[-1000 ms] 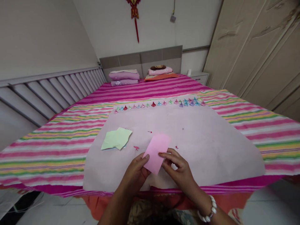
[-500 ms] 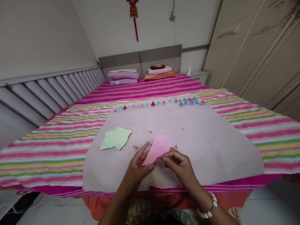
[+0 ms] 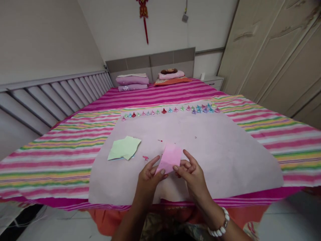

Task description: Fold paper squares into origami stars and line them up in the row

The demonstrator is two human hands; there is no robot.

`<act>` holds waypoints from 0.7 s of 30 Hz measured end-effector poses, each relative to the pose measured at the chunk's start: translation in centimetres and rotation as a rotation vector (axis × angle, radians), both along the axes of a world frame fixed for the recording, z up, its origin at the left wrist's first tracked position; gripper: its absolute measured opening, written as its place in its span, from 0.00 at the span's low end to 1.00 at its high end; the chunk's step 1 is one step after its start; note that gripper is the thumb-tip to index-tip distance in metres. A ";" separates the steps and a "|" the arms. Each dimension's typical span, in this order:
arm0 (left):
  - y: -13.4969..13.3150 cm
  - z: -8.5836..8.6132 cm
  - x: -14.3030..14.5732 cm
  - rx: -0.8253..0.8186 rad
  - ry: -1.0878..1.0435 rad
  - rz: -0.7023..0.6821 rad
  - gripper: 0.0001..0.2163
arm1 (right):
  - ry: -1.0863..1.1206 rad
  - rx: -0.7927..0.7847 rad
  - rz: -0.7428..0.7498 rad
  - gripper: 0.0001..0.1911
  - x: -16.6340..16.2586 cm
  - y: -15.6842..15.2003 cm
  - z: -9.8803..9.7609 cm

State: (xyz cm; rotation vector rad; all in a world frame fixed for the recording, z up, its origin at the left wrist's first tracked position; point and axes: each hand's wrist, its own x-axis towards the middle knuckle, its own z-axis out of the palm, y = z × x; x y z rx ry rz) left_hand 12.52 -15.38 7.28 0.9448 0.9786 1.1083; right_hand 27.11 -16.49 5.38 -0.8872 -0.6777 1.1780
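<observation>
Between my two hands is a sheet of pink paper (image 3: 171, 154), tilted up above the white board. My left hand (image 3: 149, 174) pinches its lower left corner, thumb on the front. At the lower right edge, my right hand (image 3: 191, 173) grips the paper between thumb and curled fingers, its index finger stretched out. To the left of my hands lie overlapping light green papers (image 3: 124, 148). A small red-pink scrap (image 3: 145, 158) rests near my left fingertips. Along the far edge of the white board (image 3: 225, 160) stand several small folded paper pieces (image 3: 164, 111) in mixed colours.
The board lies on a bed with a striped bedspread (image 3: 57, 160). Folded purple bedding (image 3: 132, 82) and a pink pillow (image 3: 171, 75) sit by the headboard (image 3: 173, 58). A slatted rail (image 3: 50, 97) runs along the left, and a wardrobe (image 3: 273, 57) stands at the right.
The pink paper has turned and now shows a squarer outline. My right hand has shifted its grip, with the thumb on the front and the index finger extended. My left thumb has moved onto the paper's front.
</observation>
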 end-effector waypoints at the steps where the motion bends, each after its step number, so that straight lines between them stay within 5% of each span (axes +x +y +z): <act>1: 0.0 0.0 0.0 -0.002 0.001 -0.009 0.32 | 0.010 -0.010 0.034 0.32 0.0 0.1 0.0; 5: 0.2 0.4 -0.4 0.028 0.031 -0.118 0.21 | -0.020 -0.020 0.132 0.15 0.2 0.2 0.0; 13: 0.4 1.3 -0.7 -0.014 0.114 -0.184 0.12 | -0.149 -0.037 0.234 0.12 0.3 -0.3 0.1; 17: 0.4 1.3 -0.5 0.025 0.095 -0.152 0.14 | -0.149 -0.042 0.247 0.16 0.2 -0.3 0.4; 21: 0.2 0.9 -0.5 0.034 0.073 -0.170 0.13 | -0.126 0.003 0.114 0.32 0.0 -0.3 0.5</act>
